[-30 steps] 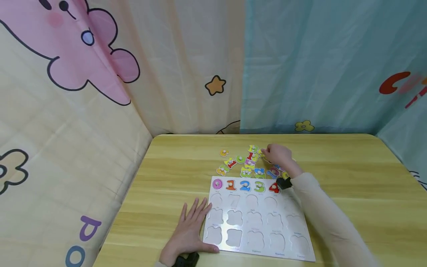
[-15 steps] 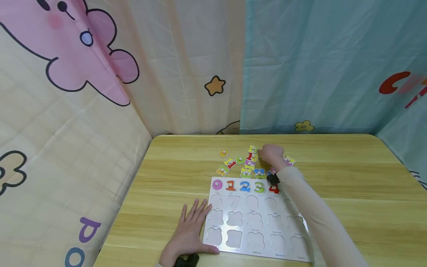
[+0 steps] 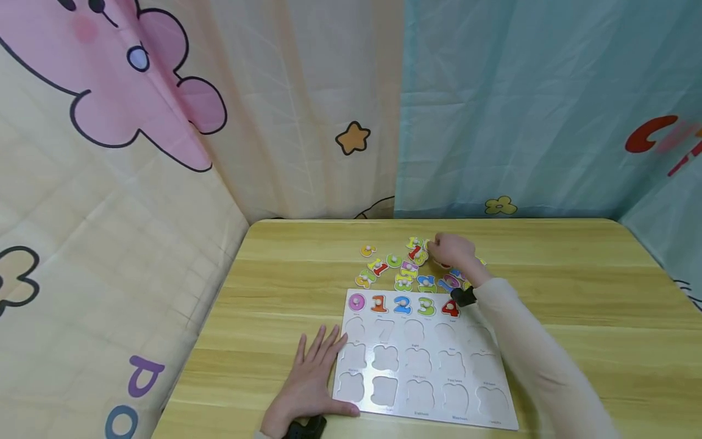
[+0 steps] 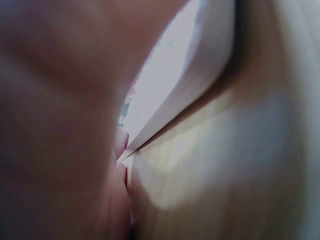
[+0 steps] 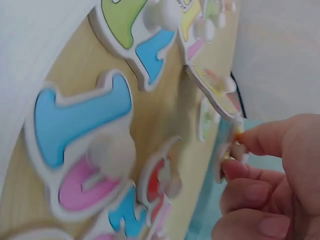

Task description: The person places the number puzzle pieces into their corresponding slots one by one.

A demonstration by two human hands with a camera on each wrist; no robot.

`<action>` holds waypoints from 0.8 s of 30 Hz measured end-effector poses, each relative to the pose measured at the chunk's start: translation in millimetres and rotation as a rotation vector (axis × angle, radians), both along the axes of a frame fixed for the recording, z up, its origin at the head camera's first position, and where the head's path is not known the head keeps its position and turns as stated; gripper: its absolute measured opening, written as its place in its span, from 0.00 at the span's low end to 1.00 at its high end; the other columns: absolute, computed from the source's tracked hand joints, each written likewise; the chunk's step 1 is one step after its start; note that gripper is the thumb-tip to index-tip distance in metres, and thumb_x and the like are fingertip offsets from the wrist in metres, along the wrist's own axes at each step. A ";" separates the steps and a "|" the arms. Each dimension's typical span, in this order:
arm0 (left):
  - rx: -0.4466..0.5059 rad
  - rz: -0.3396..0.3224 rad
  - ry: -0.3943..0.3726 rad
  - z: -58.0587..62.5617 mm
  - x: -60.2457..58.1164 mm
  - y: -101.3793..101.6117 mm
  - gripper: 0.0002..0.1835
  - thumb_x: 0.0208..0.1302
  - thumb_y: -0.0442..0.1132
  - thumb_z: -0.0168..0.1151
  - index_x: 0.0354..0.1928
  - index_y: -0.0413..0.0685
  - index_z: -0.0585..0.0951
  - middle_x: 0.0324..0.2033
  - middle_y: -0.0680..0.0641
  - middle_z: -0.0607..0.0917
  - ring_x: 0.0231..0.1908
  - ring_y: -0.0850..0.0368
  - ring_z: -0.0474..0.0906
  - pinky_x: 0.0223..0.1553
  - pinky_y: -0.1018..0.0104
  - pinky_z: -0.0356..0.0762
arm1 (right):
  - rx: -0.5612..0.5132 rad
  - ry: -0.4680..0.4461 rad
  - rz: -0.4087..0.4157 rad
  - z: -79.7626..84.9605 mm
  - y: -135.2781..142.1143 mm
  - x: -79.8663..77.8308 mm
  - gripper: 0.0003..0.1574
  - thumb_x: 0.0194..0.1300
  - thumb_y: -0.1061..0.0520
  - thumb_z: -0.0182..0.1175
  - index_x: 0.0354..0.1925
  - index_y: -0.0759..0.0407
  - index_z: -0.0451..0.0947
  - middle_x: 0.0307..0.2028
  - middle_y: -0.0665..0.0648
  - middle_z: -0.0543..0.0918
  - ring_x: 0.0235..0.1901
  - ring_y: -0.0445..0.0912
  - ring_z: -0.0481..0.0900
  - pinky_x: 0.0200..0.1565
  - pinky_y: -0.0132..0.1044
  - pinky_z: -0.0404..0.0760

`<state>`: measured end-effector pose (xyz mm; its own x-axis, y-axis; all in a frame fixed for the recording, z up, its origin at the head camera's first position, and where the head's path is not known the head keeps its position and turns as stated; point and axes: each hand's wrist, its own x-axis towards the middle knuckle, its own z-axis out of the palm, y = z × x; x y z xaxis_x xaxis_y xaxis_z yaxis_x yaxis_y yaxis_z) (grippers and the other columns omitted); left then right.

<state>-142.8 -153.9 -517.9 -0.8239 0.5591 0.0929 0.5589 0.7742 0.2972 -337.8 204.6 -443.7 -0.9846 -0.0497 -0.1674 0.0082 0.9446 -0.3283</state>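
My left hand (image 3: pixel 309 381) lies with fingers spread, its fingertips and thumb touching the left side of a white number puzzle board (image 3: pixel 400 366). In the left wrist view the hand's blurred skin hides much of the board's edge (image 4: pixel 185 92). Beyond the board, my right hand (image 3: pixel 455 251) pinches the knob of a small number piece (image 5: pixel 221 162) between thumb and finger; which number it bears cannot be made out. Close by, a yellow piece (image 5: pixel 212 90) is tilted up. A blue-and-pink piece (image 5: pixel 82 125) with a round knob lies nearer the wrist camera.
Purple 0 (image 3: pixel 357 302), orange 1 (image 3: pixel 379 304), blue 2 (image 3: pixel 403 305), green 3 (image 3: pixel 426 306) and red 4 (image 3: pixel 451 308) sit in the board's top row. Several loose pieces cluster behind it, some overlapping. An orange piece (image 3: pixel 368 250) lies apart at their left. Curtains (image 3: pixel 307 110) hang behind the table.
My right hand shifted left, then came back right. A red-and-yellow piece beside it has turned and moved slightly. The left hand has stayed on the board's edge.
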 end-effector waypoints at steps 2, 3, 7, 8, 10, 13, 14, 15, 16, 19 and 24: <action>0.001 0.004 -0.003 0.7 -0.1 -0.5 0.69 0.31 0.84 0.56 0.74 0.49 0.54 0.73 0.47 0.49 0.71 0.44 0.38 0.66 0.41 0.29 | -0.006 0.033 0.045 3.1 3.3 4.9 0.20 0.70 0.46 0.45 0.25 0.57 0.66 0.17 0.54 0.70 0.18 0.48 0.67 0.21 0.38 0.60; 0.003 0.006 -0.005 1.1 -0.1 -0.7 0.69 0.31 0.84 0.56 0.74 0.49 0.54 0.73 0.46 0.48 0.71 0.45 0.38 0.66 0.41 0.29 | -0.004 0.048 0.067 4.4 5.2 7.4 0.20 0.70 0.47 0.47 0.25 0.57 0.66 0.17 0.53 0.71 0.18 0.48 0.67 0.20 0.38 0.60; 0.005 0.008 -0.007 1.5 -0.5 -0.5 0.69 0.31 0.84 0.56 0.74 0.49 0.54 0.73 0.47 0.48 0.71 0.45 0.38 0.66 0.41 0.30 | 0.025 0.093 0.163 8.2 14.4 20.8 0.15 0.67 0.48 0.53 0.28 0.56 0.69 0.18 0.52 0.71 0.18 0.47 0.68 0.19 0.37 0.61; 0.007 0.006 -0.010 1.4 -0.7 -0.2 0.69 0.31 0.84 0.56 0.74 0.49 0.54 0.73 0.47 0.48 0.71 0.45 0.38 0.66 0.41 0.30 | 0.039 0.103 0.193 8.3 17.5 24.9 0.14 0.67 0.48 0.54 0.29 0.55 0.69 0.18 0.52 0.71 0.18 0.47 0.68 0.19 0.36 0.61; 0.006 0.004 -0.014 1.2 -1.1 0.4 0.69 0.31 0.84 0.56 0.74 0.50 0.54 0.73 0.47 0.48 0.71 0.45 0.38 0.66 0.41 0.29 | 0.061 0.110 0.259 8.2 24.5 34.0 0.13 0.66 0.49 0.56 0.29 0.54 0.69 0.17 0.50 0.70 0.18 0.45 0.67 0.19 0.36 0.60; 0.004 0.002 -0.018 1.0 -1.7 1.0 0.69 0.31 0.84 0.56 0.74 0.50 0.54 0.73 0.48 0.48 0.71 0.45 0.37 0.66 0.41 0.29 | 0.072 0.110 0.377 6.9 35.4 47.8 0.12 0.66 0.50 0.59 0.29 0.52 0.68 0.16 0.48 0.68 0.16 0.43 0.65 0.19 0.35 0.58; 0.000 0.002 -0.017 0.9 -2.1 1.2 0.69 0.31 0.84 0.55 0.74 0.50 0.53 0.73 0.48 0.48 0.71 0.45 0.37 0.66 0.41 0.29 | 0.074 0.104 0.409 6.3 39.1 52.4 0.12 0.65 0.51 0.59 0.29 0.52 0.67 0.16 0.48 0.67 0.16 0.43 0.64 0.19 0.34 0.57; -0.001 0.002 -0.017 1.0 -2.4 1.2 0.69 0.31 0.84 0.55 0.74 0.50 0.53 0.73 0.48 0.48 0.71 0.45 0.37 0.66 0.41 0.29 | 0.076 0.090 0.437 5.8 42.9 56.8 0.12 0.65 0.51 0.59 0.30 0.51 0.67 0.17 0.47 0.67 0.16 0.42 0.64 0.19 0.34 0.57; -0.001 0.002 -0.017 1.2 -2.7 1.2 0.69 0.31 0.84 0.55 0.74 0.50 0.53 0.73 0.47 0.48 0.71 0.45 0.37 0.66 0.41 0.29 | 0.070 0.076 0.463 5.7 46.4 61.1 0.11 0.65 0.52 0.59 0.30 0.51 0.67 0.16 0.47 0.67 0.16 0.42 0.63 0.19 0.34 0.57; -0.007 0.002 -0.021 1.5 -3.5 1.2 0.70 0.31 0.85 0.55 0.74 0.50 0.53 0.74 0.47 0.47 0.71 0.45 0.37 0.66 0.41 0.29 | 0.063 0.020 0.506 4.7 56.6 72.1 0.11 0.64 0.52 0.60 0.30 0.50 0.67 0.18 0.46 0.66 0.17 0.41 0.63 0.20 0.34 0.57; -0.014 0.003 -0.028 1.7 -4.3 1.0 0.70 0.31 0.85 0.55 0.74 0.50 0.53 0.74 0.47 0.47 0.71 0.45 0.37 0.66 0.41 0.28 | 0.039 -0.098 0.538 1.3 69.5 83.2 0.13 0.63 0.51 0.61 0.28 0.48 0.66 0.17 0.45 0.65 0.18 0.39 0.63 0.22 0.33 0.59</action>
<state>-147.1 -152.9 -516.2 -0.8280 0.5573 0.0622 0.5478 0.7803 0.3018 -254.5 274.0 -442.4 -0.8016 -0.5338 -0.2691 -0.4507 0.8354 -0.3146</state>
